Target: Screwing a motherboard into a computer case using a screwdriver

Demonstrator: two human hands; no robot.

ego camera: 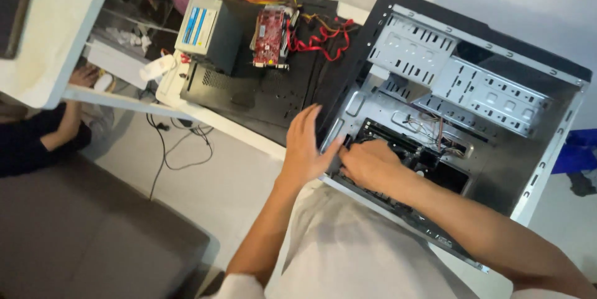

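Right hand (368, 165) fingers curled inside case (547, 150), grasp unclear | left hand (306, 147) open, flat on case's near-left edge

One label shows: a rectangular sticker (198, 25) in blue, white and pale yellow bands on the top face of the grey power supply box (208, 32) (its print too small to read), standing at the bench's (186, 109) far left end.
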